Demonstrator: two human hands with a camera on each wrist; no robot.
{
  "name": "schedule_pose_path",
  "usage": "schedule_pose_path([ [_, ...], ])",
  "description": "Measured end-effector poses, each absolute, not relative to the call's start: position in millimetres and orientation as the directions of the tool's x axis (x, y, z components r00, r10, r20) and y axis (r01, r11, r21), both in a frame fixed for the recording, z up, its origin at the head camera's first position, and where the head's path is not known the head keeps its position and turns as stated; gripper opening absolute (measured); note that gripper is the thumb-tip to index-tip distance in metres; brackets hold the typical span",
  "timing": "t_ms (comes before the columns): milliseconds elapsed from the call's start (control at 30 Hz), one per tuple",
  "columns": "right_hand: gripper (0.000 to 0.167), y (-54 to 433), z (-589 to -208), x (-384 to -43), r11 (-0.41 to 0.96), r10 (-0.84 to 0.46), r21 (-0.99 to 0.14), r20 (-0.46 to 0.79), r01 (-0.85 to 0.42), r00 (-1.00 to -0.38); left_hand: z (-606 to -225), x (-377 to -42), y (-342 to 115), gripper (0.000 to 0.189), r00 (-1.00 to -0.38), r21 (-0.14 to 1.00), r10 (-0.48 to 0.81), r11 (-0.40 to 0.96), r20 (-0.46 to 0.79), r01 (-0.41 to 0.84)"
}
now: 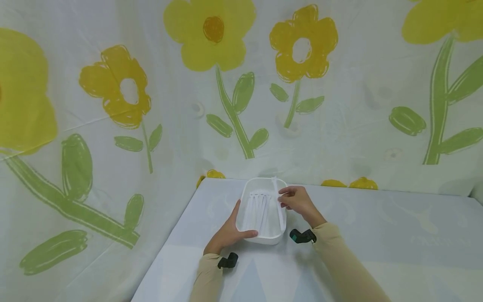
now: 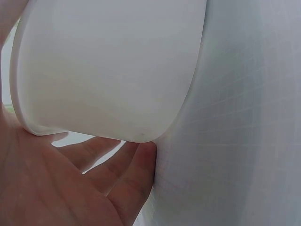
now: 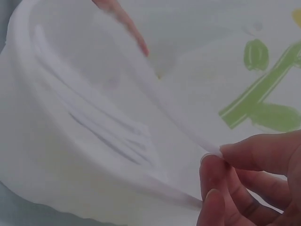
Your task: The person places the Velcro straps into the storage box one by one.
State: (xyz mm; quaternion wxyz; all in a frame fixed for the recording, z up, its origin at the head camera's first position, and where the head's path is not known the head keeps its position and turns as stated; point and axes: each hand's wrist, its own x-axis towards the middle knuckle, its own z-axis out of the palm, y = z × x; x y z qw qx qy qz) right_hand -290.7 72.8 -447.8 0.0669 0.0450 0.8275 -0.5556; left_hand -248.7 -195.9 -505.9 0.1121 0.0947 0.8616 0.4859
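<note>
A white rounded tub (image 1: 264,240) stands on the table, holding several slender white pieces (image 1: 258,209) laid side by side; their exact kind is unclear. My left hand (image 1: 231,230) grips the tub at its near left corner, thumb over the front rim and fingers along the left side. In the left wrist view, fingers (image 2: 134,181) bend against the tub's outer wall (image 2: 108,70). At the right rim, my right hand (image 1: 298,201) pinches a long white strip (image 1: 279,209) between thumb and fingertips. This strip runs along the tub's right side, its upper end by the far rim.
The pale table (image 1: 377,235) extends to the right and toward me. A white curtain (image 1: 362,105) with yellow flowers hangs behind and along the left. Black wrist devices (image 1: 302,236) sit at both sleeves, close to the tub.
</note>
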Motion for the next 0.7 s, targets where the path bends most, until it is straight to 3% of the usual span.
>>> schedule_pose_path([
  [700, 0.029, 65.5, -451.4, -293.4, 0.424, 0.024, -0.897, -0.124, 0.122, -0.992, -503.6, -247.6, -195.2, 0.129, -0.956, 0.864, 0.276, 0.501, -0.101, 0.054],
])
